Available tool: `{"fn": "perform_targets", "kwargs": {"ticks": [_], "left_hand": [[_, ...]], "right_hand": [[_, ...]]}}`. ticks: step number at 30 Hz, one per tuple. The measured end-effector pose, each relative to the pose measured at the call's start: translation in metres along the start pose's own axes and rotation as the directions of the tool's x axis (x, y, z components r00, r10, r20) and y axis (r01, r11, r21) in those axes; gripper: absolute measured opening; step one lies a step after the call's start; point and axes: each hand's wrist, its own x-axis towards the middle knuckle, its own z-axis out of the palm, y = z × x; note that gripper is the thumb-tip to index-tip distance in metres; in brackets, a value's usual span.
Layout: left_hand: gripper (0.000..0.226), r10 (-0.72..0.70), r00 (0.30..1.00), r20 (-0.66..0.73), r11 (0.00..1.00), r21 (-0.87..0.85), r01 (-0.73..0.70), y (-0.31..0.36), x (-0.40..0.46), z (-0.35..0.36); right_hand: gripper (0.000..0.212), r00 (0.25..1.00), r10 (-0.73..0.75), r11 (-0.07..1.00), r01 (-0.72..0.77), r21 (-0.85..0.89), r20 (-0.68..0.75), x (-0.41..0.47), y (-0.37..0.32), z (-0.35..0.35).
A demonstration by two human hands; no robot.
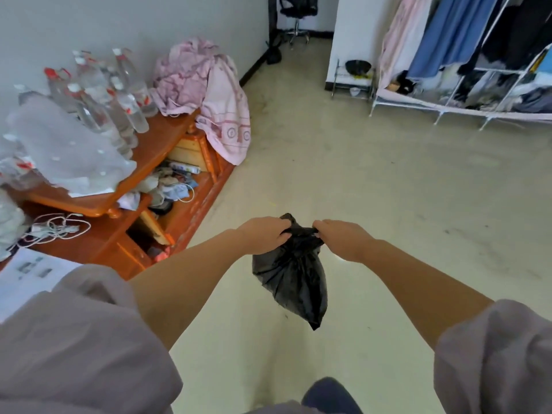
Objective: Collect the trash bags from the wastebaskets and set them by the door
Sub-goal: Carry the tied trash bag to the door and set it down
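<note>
The small black plastic trash bag [291, 273] hangs at centre frame above the pale floor [373, 189], its neck pinched at twelve o'clock by the left hand [264, 234] and the right hand [343, 240], fingers curled tight. Pulling apart risks tearing the thin film and spilling rubbish.

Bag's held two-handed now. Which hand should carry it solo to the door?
Probably right: both the left hand and right hand grip the black trash bag top, but the wooden cabinet crowds the left side.
</note>
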Motion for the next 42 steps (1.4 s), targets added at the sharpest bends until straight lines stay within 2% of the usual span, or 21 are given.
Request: {"fn": "perform_targets", "kwargs": {"ticks": [7,12,18,22,35,42], "left_hand": [[0.027,-0.030,0.997,-0.071,0.999,0.026,0.032,-0.039,0.153,-0.058],[0.028,-0.063,0.993,-0.100,0.998,-0.006,0.062,-0.046,0.272,-0.108],[0.016,-0.040,0.991,-0.127,0.999,-0.027,0.036,-0.049,0.401,-0.160],[0.018,-0.024,0.994,-0.111,1.000,-0.016,0.022,-0.066,0.492,-0.190],[0.019,0.025,0.994,-0.110,0.999,-0.041,-0.030,-0.162,0.779,-0.323],[0.016,-0.005,0.989,-0.148,0.997,-0.078,-0.006,-0.218,0.936,-0.382]], "right_hand": [[0.016,1.000,0.017,1.000,-0.017,-0.006,-0.020,0.117,0.111,-0.049],[0.025,1.000,-0.018,0.999,0.018,-0.026,-0.011,0.189,0.210,-0.097],[0.024,1.000,-0.010,1.000,0.010,-0.022,0.006,0.265,0.321,-0.145],[0.024,1.000,0.013,1.000,-0.013,-0.022,-0.012,0.324,0.389,-0.166],[0.023,0.995,0.089,0.992,-0.084,0.098,-0.047,0.559,0.583,-0.253],[0.023,0.997,0.065,0.995,-0.062,0.079,-0.037,0.698,0.694,-0.305]]}}
